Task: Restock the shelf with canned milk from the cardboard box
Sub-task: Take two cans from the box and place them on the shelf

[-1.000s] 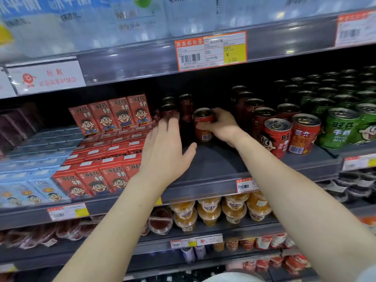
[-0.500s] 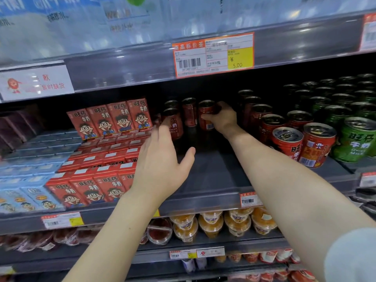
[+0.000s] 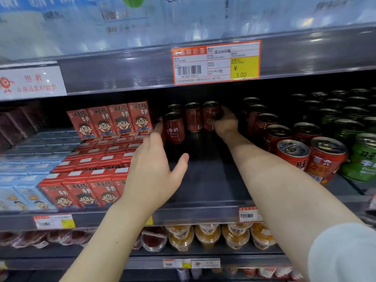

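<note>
The can (image 3: 210, 115) stands upright, deep at the back of the shelf (image 3: 203, 190). The right hand (image 3: 224, 124) is curled round its right side, arm stretched far in. A second can (image 3: 193, 117) stands just left of it, and a front can (image 3: 175, 129) sits a little nearer the edge. The left hand (image 3: 154, 171) hovers over bare shelf, fingers straight, thumb spread, holding nothing. Its fingertips reach right beside the front can; touching or not, I can't tell. Red cartons (image 3: 109, 121) are stacked to the left, with red cans (image 3: 293, 153) and green cans (image 3: 364, 157) lined up on the right.
</note>
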Available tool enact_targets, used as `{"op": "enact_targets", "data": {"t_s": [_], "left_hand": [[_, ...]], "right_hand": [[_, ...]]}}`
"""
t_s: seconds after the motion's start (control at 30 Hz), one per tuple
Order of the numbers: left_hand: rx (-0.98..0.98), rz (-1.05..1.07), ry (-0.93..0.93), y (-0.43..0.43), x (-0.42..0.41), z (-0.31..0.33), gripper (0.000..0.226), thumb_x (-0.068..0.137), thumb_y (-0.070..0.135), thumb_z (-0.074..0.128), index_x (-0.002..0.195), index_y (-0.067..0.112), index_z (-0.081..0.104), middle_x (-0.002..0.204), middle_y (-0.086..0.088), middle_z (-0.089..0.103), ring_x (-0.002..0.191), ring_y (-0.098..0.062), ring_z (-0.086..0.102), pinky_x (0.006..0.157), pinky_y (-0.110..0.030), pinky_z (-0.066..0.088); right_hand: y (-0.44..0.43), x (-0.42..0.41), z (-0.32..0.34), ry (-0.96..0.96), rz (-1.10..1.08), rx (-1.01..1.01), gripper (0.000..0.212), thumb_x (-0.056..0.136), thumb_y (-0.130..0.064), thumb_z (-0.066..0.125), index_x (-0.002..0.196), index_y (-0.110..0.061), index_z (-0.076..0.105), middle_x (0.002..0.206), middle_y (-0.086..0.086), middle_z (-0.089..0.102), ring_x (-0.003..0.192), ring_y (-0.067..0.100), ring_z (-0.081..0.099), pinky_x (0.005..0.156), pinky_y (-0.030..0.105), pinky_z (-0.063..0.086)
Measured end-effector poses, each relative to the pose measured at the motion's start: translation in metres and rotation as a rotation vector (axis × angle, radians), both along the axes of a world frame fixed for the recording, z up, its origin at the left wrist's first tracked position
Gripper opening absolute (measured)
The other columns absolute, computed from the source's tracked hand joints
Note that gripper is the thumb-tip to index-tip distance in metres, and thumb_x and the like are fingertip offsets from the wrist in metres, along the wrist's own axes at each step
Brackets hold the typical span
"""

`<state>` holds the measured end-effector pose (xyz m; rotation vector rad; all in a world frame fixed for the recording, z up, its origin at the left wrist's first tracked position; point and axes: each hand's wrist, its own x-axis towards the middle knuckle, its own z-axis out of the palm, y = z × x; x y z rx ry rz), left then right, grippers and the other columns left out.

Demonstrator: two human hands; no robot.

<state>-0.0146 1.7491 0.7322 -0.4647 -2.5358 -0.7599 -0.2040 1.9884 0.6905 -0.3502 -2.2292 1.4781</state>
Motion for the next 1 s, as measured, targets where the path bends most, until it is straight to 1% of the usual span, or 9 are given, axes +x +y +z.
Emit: {"op": "enact_targets", "data": {"t_s": [0.1, 0.23, 0.37, 0.53, 0.63, 0.73, 0.83, 0.9, 1.0], "left_hand": [[0.012, 0.002, 0.006, 0.000, 0.001, 0.000, 0.081, 0.095, 0.046, 0.067, 0.158, 0.012, 0.029, 0.143, -0.006, 0.051, 0.130, -0.022, 0.050, 0.104, -0.026, 0.038], [0.035, 0.001, 0.029, -0.001, -0.001, -0.001, 0.075, 0.095, 0.044, 0.068, 0.154, 0.013, 0.035, 0.132, -0.002, 0.053, 0.122, -0.018, 0.052, 0.097, -0.023, 0.038], [0.045, 0.000, 0.016, -0.003, -0.001, -0.003, 0.072, 0.096, 0.041, 0.067, 0.153, 0.012, 0.035, 0.135, -0.003, 0.051, 0.124, -0.018, 0.051, 0.097, -0.023, 0.035], [0.023, -0.048, -0.001, -0.002, 0.005, 0.002, 0.065, 0.099, 0.037, 0.064, 0.153, 0.013, 0.037, 0.144, -0.004, 0.049, 0.133, -0.019, 0.047, 0.104, -0.021, 0.031], [0.001, -0.106, 0.011, -0.002, 0.011, 0.010, 0.061, 0.100, 0.035, 0.061, 0.153, 0.014, 0.040, 0.147, -0.003, 0.048, 0.138, -0.017, 0.045, 0.109, -0.021, 0.030], [-0.030, -0.147, 0.002, -0.006, 0.019, 0.017, 0.061, 0.100, 0.035, 0.059, 0.154, 0.016, 0.038, 0.151, -0.001, 0.046, 0.141, -0.016, 0.040, 0.114, -0.024, 0.028], [-0.080, -0.181, -0.002, -0.017, 0.029, 0.022, 0.062, 0.100, 0.035, 0.058, 0.155, 0.016, 0.038, 0.152, -0.002, 0.045, 0.143, -0.020, 0.039, 0.120, -0.035, 0.033], [-0.106, -0.196, -0.019, -0.027, 0.039, 0.026, 0.062, 0.100, 0.033, 0.059, 0.155, 0.015, 0.038, 0.153, -0.004, 0.045, 0.142, -0.023, 0.041, 0.119, -0.038, 0.033], [-0.134, -0.233, -0.059, -0.045, 0.058, 0.029, 0.061, 0.100, 0.031, 0.060, 0.155, 0.013, 0.038, 0.152, -0.006, 0.046, 0.139, -0.024, 0.043, 0.114, -0.034, 0.032]], "right_hand": [[0.003, -0.001, -0.004, 0.027, 0.042, -0.065, 0.065, 0.082, -0.014, 0.080, 0.142, -0.022, 0.056, 0.125, 0.003, 0.068, 0.110, 0.014, 0.062, 0.096, 0.024, 0.047], [0.004, -0.002, -0.003, 0.027, 0.069, -0.063, 0.065, 0.083, -0.019, 0.079, 0.142, -0.028, 0.055, 0.126, 0.001, 0.068, 0.113, 0.018, 0.064, 0.101, 0.030, 0.049], [0.001, 0.002, -0.001, 0.001, 0.065, -0.035, 0.064, 0.081, -0.020, 0.080, 0.140, -0.025, 0.056, 0.127, 0.003, 0.068, 0.116, 0.022, 0.064, 0.104, 0.033, 0.049], [-0.003, 0.022, 0.003, -0.077, 0.056, 0.035, 0.076, 0.080, -0.026, 0.083, 0.147, -0.017, 0.047, 0.135, 0.006, 0.064, 0.124, 0.025, 0.060, 0.101, 0.025, 0.043], [-0.007, 0.043, 0.007, -0.101, 0.040, 0.132, 0.071, 0.085, -0.029, 0.078, 0.147, -0.013, 0.046, 0.132, 0.011, 0.066, 0.123, 0.028, 0.061, 0.097, 0.026, 0.044], [-0.014, 0.069, 0.014, -0.110, 0.023, 0.243, 0.060, 0.086, -0.026, 0.076, 0.140, -0.015, 0.053, 0.126, 0.010, 0.069, 0.119, 0.030, 0.062, 0.093, 0.025, 0.044], [-0.029, 0.102, 0.025, -0.134, 0.022, 0.332, 0.059, 0.086, -0.021, 0.072, 0.142, -0.018, 0.055, 0.132, 0.007, 0.066, 0.125, 0.028, 0.059, 0.100, 0.024, 0.043], [-0.042, 0.130, 0.033, -0.150, 0.025, 0.380, 0.058, 0.086, -0.021, 0.071, 0.142, -0.019, 0.055, 0.134, 0.007, 0.065, 0.125, 0.029, 0.059, 0.103, 0.028, 0.045], [-0.063, 0.176, 0.040, -0.199, 0.012, 0.508, 0.059, 0.085, -0.030, 0.067, 0.142, -0.022, 0.054, 0.133, 0.010, 0.065, 0.121, 0.032, 0.061, 0.100, 0.038, 0.051]]}}
